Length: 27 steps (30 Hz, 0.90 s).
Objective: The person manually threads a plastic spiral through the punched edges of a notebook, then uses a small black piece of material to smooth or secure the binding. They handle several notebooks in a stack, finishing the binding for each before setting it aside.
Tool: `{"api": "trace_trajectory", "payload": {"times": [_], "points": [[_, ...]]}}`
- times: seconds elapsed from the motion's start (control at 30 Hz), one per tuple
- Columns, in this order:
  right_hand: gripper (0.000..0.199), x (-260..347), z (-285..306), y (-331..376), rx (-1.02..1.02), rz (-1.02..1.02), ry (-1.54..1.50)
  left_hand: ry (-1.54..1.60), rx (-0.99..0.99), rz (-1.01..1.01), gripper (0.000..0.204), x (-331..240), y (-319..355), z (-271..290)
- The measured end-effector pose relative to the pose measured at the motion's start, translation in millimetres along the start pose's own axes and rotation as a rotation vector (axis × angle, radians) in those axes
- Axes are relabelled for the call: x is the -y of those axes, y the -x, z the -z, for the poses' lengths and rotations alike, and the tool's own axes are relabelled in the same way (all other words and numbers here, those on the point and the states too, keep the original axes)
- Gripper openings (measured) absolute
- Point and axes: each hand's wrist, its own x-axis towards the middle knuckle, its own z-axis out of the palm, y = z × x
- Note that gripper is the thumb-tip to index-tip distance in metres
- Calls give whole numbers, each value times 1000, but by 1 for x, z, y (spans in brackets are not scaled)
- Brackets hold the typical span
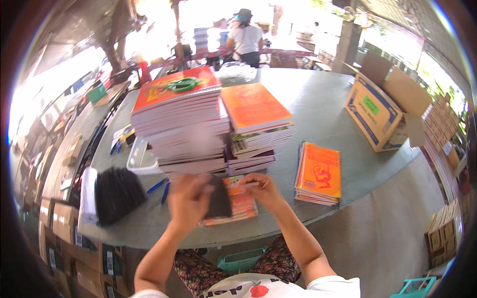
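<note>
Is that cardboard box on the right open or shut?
Open: the box has its flaps spread up and outward.

Grey floor (pixel 370 226), upright pillar (pixel 346 43), glaring daylight (pixel 156 11)

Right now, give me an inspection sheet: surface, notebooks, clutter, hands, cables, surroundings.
Surface: grey table, rounded front edge.
Notebooks: tall stack, shorter stack, small orange stack on the right; orange notebook by the hands.
Clutter: green looped tool atop the tall stack, black stack, white tray, blue pens, open carton.
Hands: left hand blurred, beside dark sheet; right hand fingers bunched, hold unclear.
Cables: nothing seen.
Surroundings: another person beyond; stacked cartons lower left.
</note>
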Motion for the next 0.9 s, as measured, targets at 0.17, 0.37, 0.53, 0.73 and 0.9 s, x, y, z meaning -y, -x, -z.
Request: {"api": "trace_trajectory", "payload": {"times": [0.17,0.37,0.53,0.73,0.9], "points": [[23,7,-5,2,-114,-49,135,73,-284,-3,24,-1,-13,12],[21,4,-6,1,-94,-90,33,69,87,-74,22,-1,1,-9],[24,-6,-2,2,-158,-18,81,17,150,-78,21,-7,4,-26],[47,6,-9,6,-163,-122,27,154,-405,63,21,-21,-19,-21],[51,17,-10,13,-215,-58,535,61,-2,-108,21,-25,-32,-32]]}}
